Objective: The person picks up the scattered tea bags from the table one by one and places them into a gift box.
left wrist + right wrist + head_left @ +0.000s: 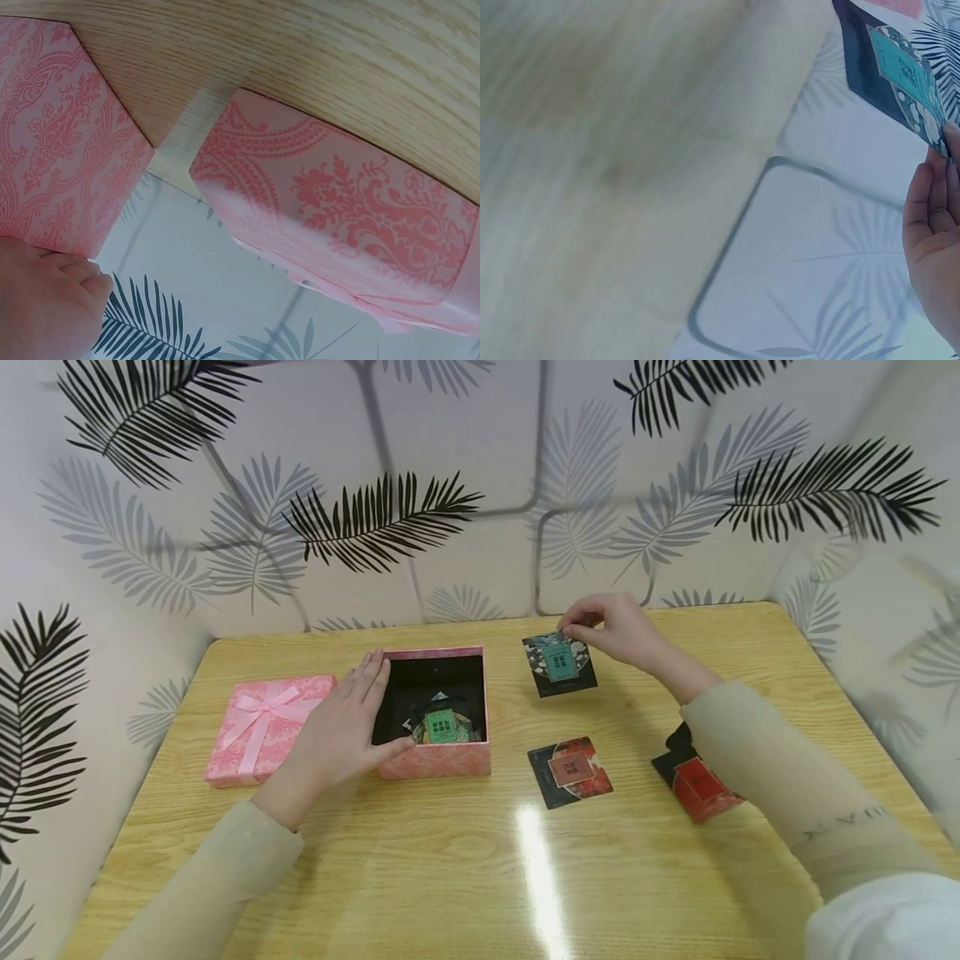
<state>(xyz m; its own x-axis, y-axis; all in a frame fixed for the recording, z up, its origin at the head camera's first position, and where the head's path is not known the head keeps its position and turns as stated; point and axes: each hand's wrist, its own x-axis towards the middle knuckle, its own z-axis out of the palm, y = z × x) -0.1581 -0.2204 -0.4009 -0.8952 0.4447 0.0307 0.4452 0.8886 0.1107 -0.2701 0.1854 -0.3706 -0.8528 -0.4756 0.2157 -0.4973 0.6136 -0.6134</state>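
Note:
In the head view my left hand (pixel 347 720) rests on the left rim of an uncovered pink patterned box (pixel 435 762), fingers straight, thumb along the front rim. Inside the box's black interior lies a small packet with a green label (pixel 441 727), with others partly under it. My right hand (pixel 617 628) pinches the top corner of a flat, square dark packet with a teal label (pixel 559 665), right of the box. From the right wrist view, this packet (pixel 904 79) hangs between thumb and fingertips. The left wrist view shows the box's patterned side (pixel 64 142) beside my left hand (pixel 49 300).
The pink lid (pixel 262 727) with a ribbon bow lies left of the box. A packet with a reddish label (pixel 572 772) lies right of the box's front. Farther right, a red and black packet (pixel 697 785) is partly under my right sleeve. A leaf-patterned wall covering (pixel 480 560) stands behind the wooden table (pixel 420 860).

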